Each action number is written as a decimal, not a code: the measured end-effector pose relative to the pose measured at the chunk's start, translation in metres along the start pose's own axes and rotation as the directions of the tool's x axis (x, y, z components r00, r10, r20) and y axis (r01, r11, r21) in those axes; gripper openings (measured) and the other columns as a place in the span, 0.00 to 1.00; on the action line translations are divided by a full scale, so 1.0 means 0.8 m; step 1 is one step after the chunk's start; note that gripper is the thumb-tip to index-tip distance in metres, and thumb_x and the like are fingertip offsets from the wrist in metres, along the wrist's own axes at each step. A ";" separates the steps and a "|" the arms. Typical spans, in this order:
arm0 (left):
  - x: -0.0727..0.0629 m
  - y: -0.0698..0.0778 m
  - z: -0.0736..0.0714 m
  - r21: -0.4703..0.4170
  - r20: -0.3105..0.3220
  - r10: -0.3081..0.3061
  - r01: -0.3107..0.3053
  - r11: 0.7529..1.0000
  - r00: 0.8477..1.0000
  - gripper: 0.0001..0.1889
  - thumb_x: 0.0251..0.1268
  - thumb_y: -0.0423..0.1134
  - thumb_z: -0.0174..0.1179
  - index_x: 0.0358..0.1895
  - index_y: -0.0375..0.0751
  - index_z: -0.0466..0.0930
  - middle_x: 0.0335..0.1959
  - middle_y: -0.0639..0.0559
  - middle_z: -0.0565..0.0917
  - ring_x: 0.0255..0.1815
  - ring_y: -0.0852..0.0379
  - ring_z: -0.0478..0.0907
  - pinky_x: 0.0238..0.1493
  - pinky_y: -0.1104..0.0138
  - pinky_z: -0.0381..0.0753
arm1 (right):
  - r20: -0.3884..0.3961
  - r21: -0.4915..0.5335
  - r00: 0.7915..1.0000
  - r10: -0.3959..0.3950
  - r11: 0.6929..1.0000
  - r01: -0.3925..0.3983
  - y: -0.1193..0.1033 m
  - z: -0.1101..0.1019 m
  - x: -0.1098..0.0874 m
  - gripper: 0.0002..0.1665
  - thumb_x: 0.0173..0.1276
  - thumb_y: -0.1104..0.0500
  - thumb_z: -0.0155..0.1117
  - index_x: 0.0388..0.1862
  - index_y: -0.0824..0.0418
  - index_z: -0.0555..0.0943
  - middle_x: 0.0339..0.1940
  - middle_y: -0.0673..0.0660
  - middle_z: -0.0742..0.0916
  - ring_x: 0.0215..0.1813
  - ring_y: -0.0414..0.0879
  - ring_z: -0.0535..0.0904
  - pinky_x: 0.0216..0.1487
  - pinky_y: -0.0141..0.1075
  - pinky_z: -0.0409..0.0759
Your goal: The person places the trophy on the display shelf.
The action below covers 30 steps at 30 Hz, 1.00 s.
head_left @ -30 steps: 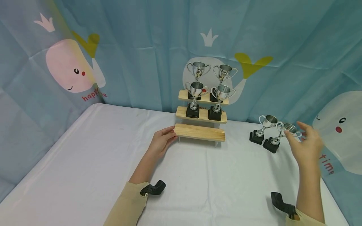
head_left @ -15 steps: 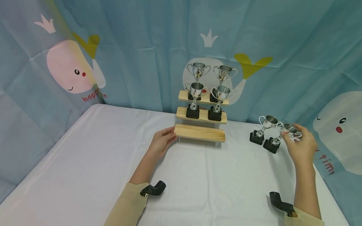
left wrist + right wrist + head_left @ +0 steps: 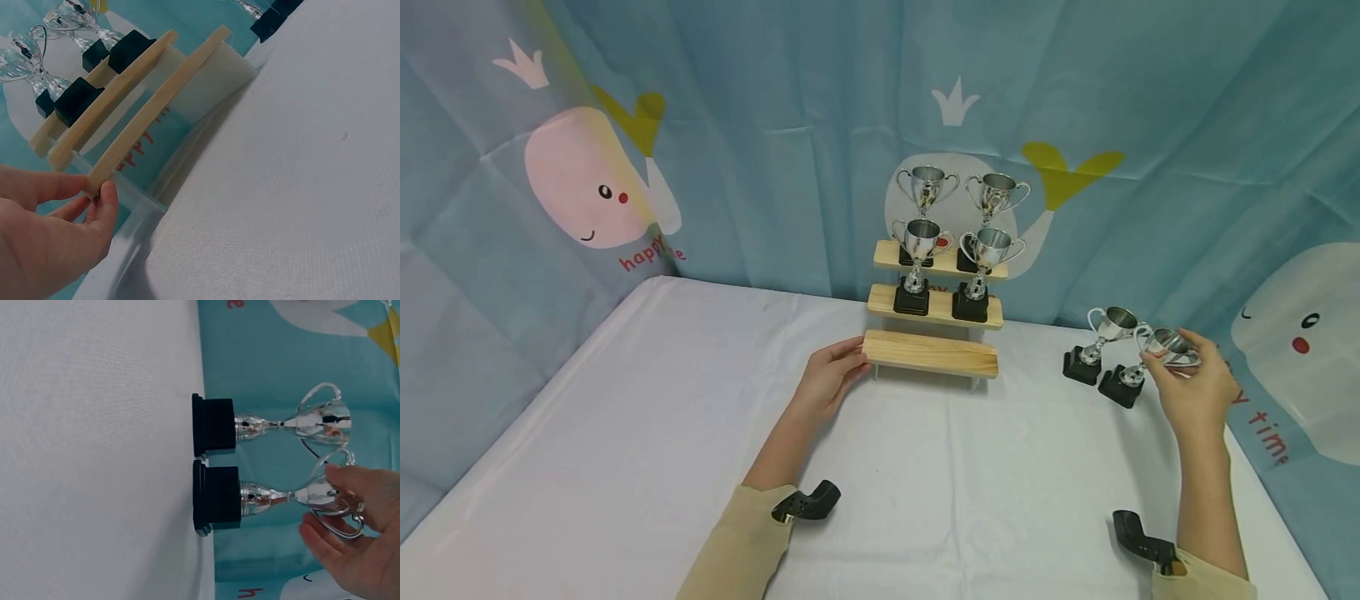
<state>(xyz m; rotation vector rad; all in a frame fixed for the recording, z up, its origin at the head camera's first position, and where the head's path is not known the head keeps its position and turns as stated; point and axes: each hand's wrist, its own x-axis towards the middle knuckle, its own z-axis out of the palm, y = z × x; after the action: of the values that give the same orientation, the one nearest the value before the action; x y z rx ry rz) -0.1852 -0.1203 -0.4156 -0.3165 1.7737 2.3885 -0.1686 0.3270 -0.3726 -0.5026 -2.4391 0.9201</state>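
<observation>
My left hand (image 3: 830, 379) pinches the left end of the lowest wooden board (image 3: 929, 353) of a three-tier display stand, thumb above and fingers below in the left wrist view. On the right, my right hand (image 3: 1197, 385) holds the cup of a small silver trophy (image 3: 320, 492) between thumb and fingers; part of the cup is hidden by them. This trophy's black base (image 3: 219, 497) is down at the white cloth. Just beside it stands a second silver trophy (image 3: 319, 423), upright and untouched.
Two trophies stand on the middle board, one a left trophy (image 3: 917, 242) and one a right trophy (image 3: 988, 250). Two more occupy the top board (image 3: 945, 260). Behind the white-covered table (image 3: 700, 400) hangs a blue curtain (image 3: 760, 150) with whale prints.
My right hand has moved slightly left and closed its thumb and fingers onto the nearer trophy's cup. The left hand and the stand have stayed put.
</observation>
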 end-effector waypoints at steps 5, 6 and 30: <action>0.000 0.000 0.000 0.001 0.001 0.002 -0.002 1.000 1.000 0.23 0.81 0.24 0.52 0.75 0.26 0.68 0.70 0.32 0.74 0.57 0.53 0.80 0.56 0.74 0.87 | 0.008 -0.001 1.000 0.018 1.000 -0.018 -0.003 -0.006 -0.001 0.39 0.76 0.59 0.69 0.81 0.63 0.67 0.71 0.73 0.77 0.47 0.45 0.78 0.30 0.06 0.62; 0.000 0.000 0.000 0.000 0.002 0.004 -0.004 1.000 1.000 0.23 0.81 0.24 0.52 0.75 0.26 0.68 0.70 0.32 0.74 0.57 0.53 0.80 0.56 0.74 0.87 | 0.010 -0.001 1.000 0.022 1.000 -0.022 -0.004 -0.008 -0.001 0.39 0.76 0.58 0.69 0.81 0.62 0.67 0.71 0.72 0.78 0.45 0.39 0.76 0.30 0.06 0.62; -0.001 0.002 -0.001 -0.006 0.013 -0.006 0.006 1.000 1.000 0.23 0.82 0.25 0.50 0.76 0.26 0.68 0.73 0.32 0.72 0.61 0.51 0.79 0.55 0.75 0.87 | 0.002 -0.037 0.999 -0.048 0.998 0.048 -0.040 -0.034 -0.013 0.39 0.73 0.57 0.73 0.79 0.62 0.71 0.68 0.71 0.81 0.42 0.27 0.66 0.31 0.08 0.62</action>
<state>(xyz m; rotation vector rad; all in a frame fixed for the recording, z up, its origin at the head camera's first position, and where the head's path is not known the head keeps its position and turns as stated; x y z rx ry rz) -0.1851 -0.1214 -0.4142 -0.3057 1.7581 2.3860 -0.1506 0.3133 -0.3357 -0.4552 -2.4618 0.8570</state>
